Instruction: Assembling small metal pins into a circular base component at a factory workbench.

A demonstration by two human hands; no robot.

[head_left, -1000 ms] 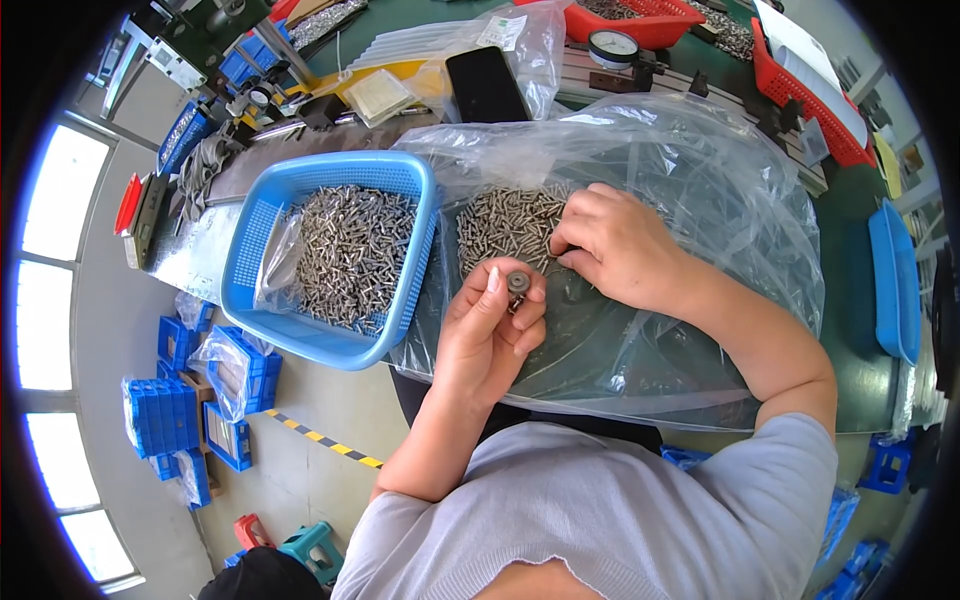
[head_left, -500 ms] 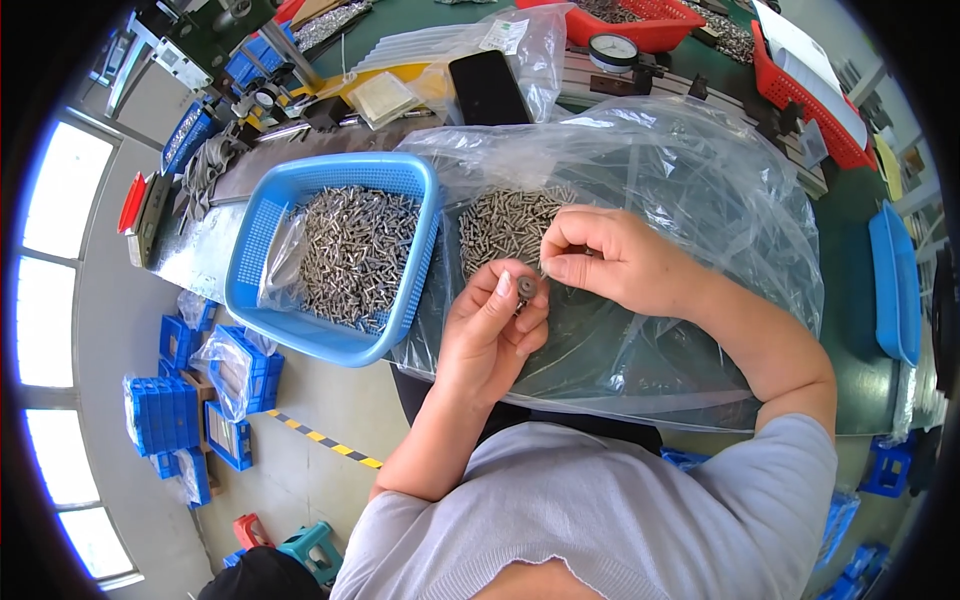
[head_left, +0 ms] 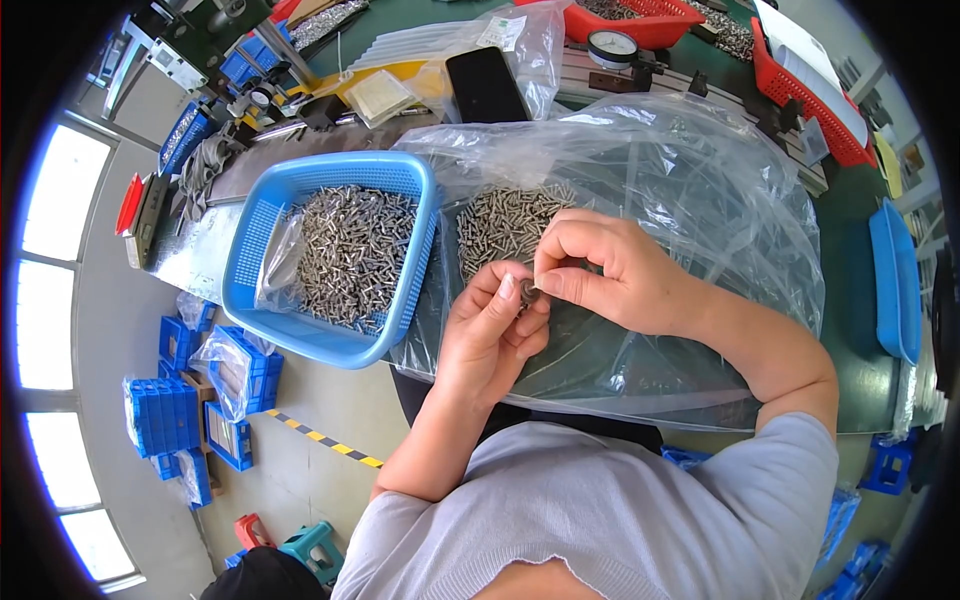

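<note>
My left hand [head_left: 488, 335] grips a small round grey metal piece [head_left: 528, 288] between thumb and fingers; in the earlier frame its face shows a hole in the middle. My right hand [head_left: 612, 272] is closed in a pinch right at that piece, and whatever its fingertips hold is too small to make out. Just beyond both hands, a heap of small metal pins [head_left: 500, 225] lies on a clear plastic sheet [head_left: 690, 200]. To the left stands a blue plastic basket [head_left: 428, 235] with many similar pins [head_left: 360, 245] and a clear bag [head_left: 280, 265] inside.
A black phone [head_left: 487, 87] lies at the back beside a dial gauge [head_left: 612, 48]. Red baskets [head_left: 805, 100] line the far right, and a blue tray [head_left: 893, 280] sits at the right edge. Blue crates [head_left: 165, 415] are stacked on the floor at left.
My right hand has shifted slightly left and down, bringing its pinched fingertips up to the round metal piece. The left hand keeps its grip in nearly the same place.
</note>
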